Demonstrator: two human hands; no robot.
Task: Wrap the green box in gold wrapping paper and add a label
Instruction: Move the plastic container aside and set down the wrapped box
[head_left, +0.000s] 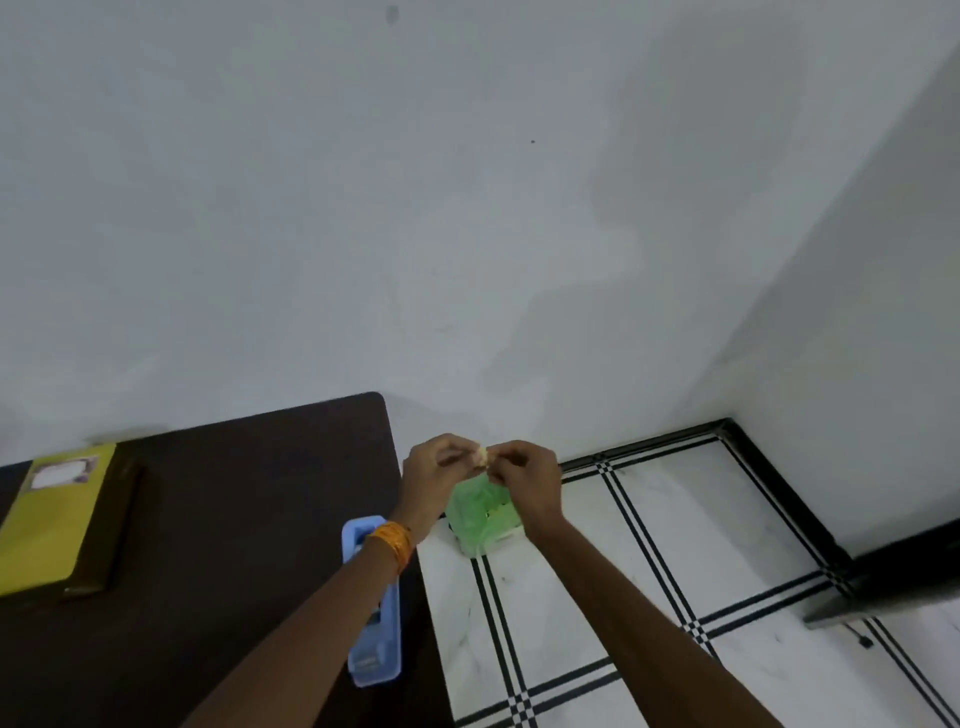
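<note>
Biggest thing here is the plain grey-white wall (363, 208), matte with some faint blotchy patches, filling most of the view. Below it on the left sits a dark brown table (234, 493) with a rounded corner and a smooth flat top. To the right is a glossy white marble-look floor (649, 545) crossed by thin double black lines, with a black skirting strip along the wall.

On the table's left edge lies a flat rectangular package in gold-yellow wrapping paper (49, 530), with a small white label (60, 474) stuck near its far end. Near the table's right edge is a long, light blue plastic tape dispenser (375, 639), partly behind the left forearm.

Down on the floor sits a small bin lined with a thin, crinkly green plastic bag (480, 514).

Both arms reach out over that bin. The left hand (436, 470), orange bangles (393, 540) at the wrist, and the right hand (524, 475) meet fingertip to fingertip, fingers pinched narrow on a tiny pale scrap (482, 456). Too small to tell what it's made of.
</note>
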